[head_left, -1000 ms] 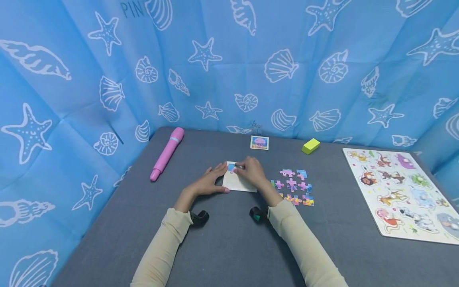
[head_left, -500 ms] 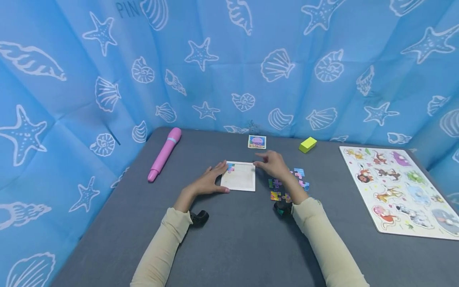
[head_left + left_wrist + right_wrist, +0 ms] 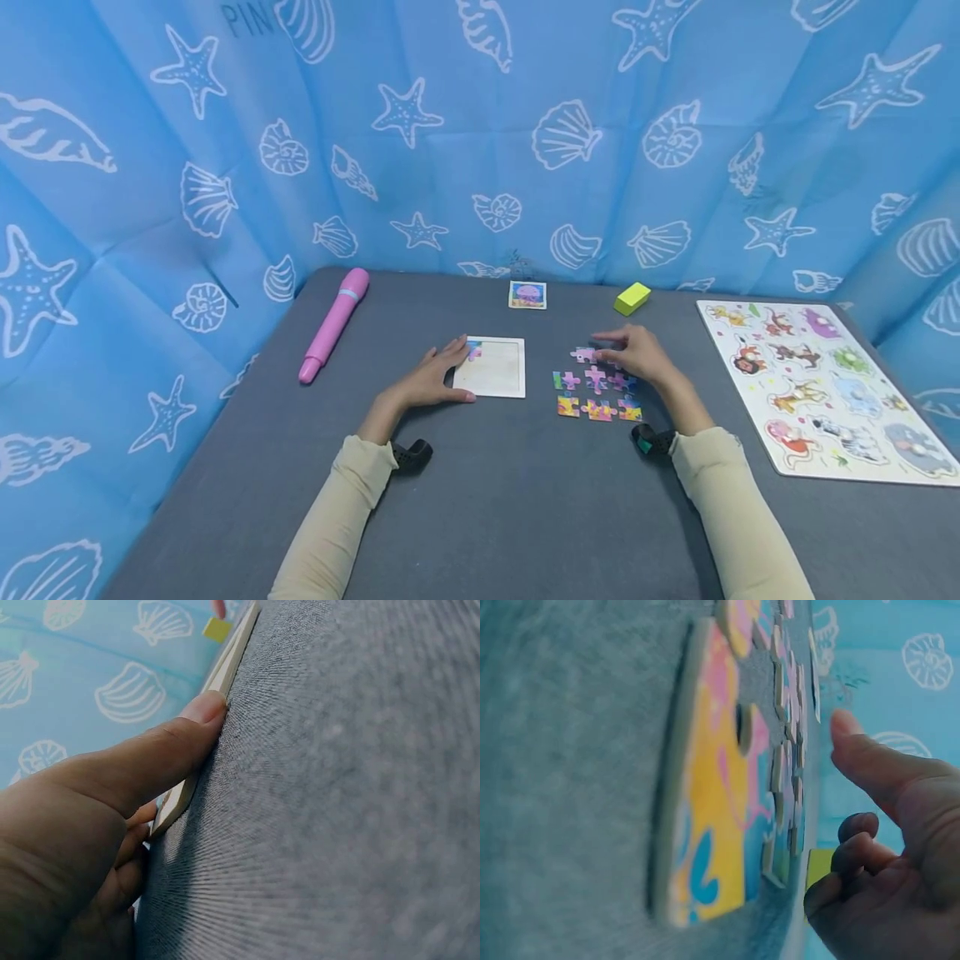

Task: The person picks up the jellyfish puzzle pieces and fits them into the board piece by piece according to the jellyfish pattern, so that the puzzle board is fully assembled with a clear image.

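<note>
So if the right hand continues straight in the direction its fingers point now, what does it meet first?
Probably the pink loose puzzle piece just beyond the right hand, and after it the puzzle tray; depth is unclear.

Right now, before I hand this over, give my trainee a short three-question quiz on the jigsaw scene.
1. True or false: the left hand rests against the edge of the white square puzzle tray.
2. Multiple choice: the right hand is over which thing? A) the pink cylindrical pen B) the loose colourful jigsaw pieces C) the yellow-green block
3. Fill in: the small square jellyfish picture card lies on the grey table on the ____ side of the tray, toward the curtain.

Key: 1 true; 2 B; 3 far.
</note>
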Available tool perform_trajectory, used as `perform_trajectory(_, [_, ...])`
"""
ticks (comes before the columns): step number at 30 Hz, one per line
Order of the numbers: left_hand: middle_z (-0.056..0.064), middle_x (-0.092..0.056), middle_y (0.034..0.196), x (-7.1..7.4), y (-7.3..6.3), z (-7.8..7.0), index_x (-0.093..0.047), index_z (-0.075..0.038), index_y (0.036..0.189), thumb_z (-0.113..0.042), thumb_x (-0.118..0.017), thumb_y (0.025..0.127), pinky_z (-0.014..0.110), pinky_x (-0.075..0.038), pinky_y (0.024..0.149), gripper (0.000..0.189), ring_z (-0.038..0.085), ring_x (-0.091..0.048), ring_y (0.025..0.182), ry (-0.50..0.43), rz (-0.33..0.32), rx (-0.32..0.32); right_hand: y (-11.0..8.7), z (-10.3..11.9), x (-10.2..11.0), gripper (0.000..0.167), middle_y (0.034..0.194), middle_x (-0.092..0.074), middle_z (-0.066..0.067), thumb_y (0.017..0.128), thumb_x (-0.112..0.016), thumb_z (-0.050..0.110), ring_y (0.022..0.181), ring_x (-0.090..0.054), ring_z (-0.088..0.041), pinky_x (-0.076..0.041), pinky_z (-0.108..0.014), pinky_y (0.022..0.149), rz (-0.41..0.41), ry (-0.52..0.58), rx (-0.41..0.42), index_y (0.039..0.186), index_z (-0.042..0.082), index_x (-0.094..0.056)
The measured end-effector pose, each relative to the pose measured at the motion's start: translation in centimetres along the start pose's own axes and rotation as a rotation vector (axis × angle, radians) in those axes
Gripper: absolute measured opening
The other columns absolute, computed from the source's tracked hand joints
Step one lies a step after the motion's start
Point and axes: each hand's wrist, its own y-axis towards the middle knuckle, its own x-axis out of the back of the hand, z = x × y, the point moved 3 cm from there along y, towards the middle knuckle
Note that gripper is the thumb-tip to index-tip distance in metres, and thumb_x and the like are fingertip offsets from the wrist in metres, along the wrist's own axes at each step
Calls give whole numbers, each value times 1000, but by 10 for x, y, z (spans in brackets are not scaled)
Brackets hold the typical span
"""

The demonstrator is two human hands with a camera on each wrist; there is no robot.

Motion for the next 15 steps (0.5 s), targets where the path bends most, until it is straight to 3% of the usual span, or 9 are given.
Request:
perform_trajectory(9, [6, -6, 156, 2, -1, -1, -14, -9, 148, -42, -67, 81, 51, -1, 114, 92, 23, -4, 144, 11, 13, 8, 1, -9, -5, 34, 80, -48, -10, 83, -68, 18, 71, -36, -19, -29, -29, 62, 53, 11, -80, 114, 4, -65])
perform_trajectory(15, [4, -6, 156, 0, 0, 0, -13, -11, 148, -44, -67, 80, 49, 0, 115, 92, 21, -4, 144, 11, 18, 20, 1, -9, -7, 34, 76, -44, -9, 84, -67, 18, 69, -34, -20, -28, -30, 61, 62, -4, -96, 115, 4, -64])
